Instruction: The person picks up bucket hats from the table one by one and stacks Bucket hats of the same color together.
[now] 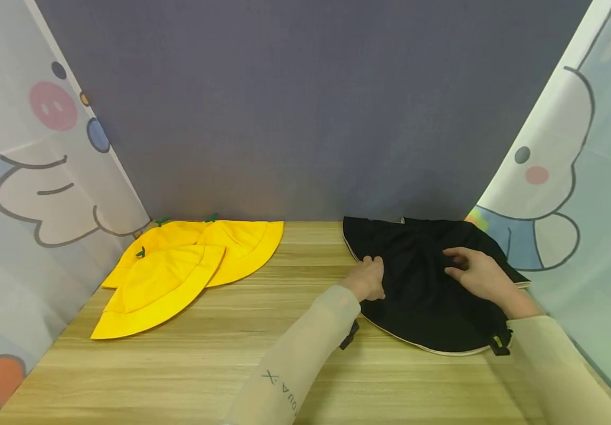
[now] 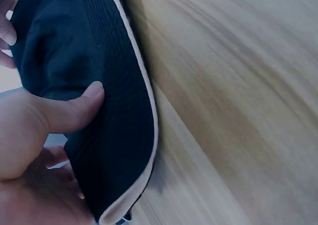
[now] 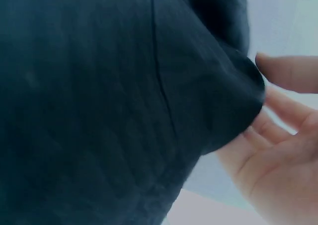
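On the right of the table, a black bucket hat (image 1: 417,295) with a pale brim edge lies in front of other black hats (image 1: 454,233) that it partly covers. My left hand (image 1: 366,278) grips its left side; in the left wrist view the thumb (image 2: 92,98) presses on the black cloth (image 2: 119,130), with the other fingers partly hidden behind it. Over the hat's right side is my right hand (image 1: 477,274), thumb and fingers apart. In the right wrist view, those fingers (image 3: 283,106) reach behind the rounded crown (image 3: 223,106), and the thumb stays just off it.
Several yellow hats (image 1: 162,283) with small green sprouts on top overlap on the left of the wooden table (image 1: 220,366). A grey panel (image 1: 305,118) stands behind the table. Cartoon-printed curtains (image 1: 560,177) enclose both sides.
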Demonstrator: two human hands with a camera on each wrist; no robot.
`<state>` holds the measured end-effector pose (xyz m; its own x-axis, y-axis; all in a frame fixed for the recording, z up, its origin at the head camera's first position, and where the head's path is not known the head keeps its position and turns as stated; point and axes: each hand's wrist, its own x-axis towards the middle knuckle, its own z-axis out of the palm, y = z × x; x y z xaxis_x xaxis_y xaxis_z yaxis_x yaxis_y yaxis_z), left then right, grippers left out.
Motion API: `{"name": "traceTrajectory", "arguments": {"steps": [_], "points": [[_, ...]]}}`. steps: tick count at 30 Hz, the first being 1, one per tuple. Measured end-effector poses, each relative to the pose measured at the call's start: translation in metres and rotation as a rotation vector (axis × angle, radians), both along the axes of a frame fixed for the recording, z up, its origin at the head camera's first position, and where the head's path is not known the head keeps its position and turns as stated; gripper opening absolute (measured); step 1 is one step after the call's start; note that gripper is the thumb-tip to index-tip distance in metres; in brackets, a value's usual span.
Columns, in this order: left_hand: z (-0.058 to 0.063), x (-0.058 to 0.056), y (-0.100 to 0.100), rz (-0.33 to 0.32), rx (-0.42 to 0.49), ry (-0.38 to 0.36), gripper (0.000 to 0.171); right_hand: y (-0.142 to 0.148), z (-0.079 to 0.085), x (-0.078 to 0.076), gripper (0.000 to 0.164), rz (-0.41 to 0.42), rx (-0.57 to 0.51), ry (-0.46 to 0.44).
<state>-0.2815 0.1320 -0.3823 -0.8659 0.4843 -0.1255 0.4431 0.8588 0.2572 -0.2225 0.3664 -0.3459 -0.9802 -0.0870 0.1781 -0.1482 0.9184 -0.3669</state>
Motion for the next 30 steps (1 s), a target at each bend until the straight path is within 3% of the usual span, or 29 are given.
{"name": "traceTrajectory", "arguments": {"steps": [4,9,12,16,23,28,30], "points": [[-0.002,-0.001,-0.004,0.006,0.056,-0.04,0.073,-0.001,-0.001,0.0,0.062,-0.023,-0.065,-0.184],[0.001,0.0,-0.006,-0.026,0.035,-0.038,0.069,0.01,-0.003,0.008,0.09,-0.043,-0.209,-0.483],[0.001,-0.001,-0.009,-0.036,0.036,-0.035,0.067,0.015,-0.005,0.012,0.094,-0.037,-0.298,-0.595],[-0.001,-0.004,-0.019,-0.027,0.062,-0.051,0.066,0.017,-0.007,0.018,0.083,0.011,-0.384,-0.687],[-0.002,-0.011,-0.038,-0.007,0.085,-0.104,0.074,0.017,-0.016,0.018,0.053,0.12,-0.492,-0.724],[-0.002,-0.014,-0.049,-0.031,0.047,-0.091,0.071,0.002,-0.02,0.008,0.05,0.118,-0.246,-0.555],[-0.002,-0.014,-0.053,-0.032,0.04,-0.094,0.07,-0.005,-0.02,0.004,0.059,0.129,-0.113,-0.466]]}}
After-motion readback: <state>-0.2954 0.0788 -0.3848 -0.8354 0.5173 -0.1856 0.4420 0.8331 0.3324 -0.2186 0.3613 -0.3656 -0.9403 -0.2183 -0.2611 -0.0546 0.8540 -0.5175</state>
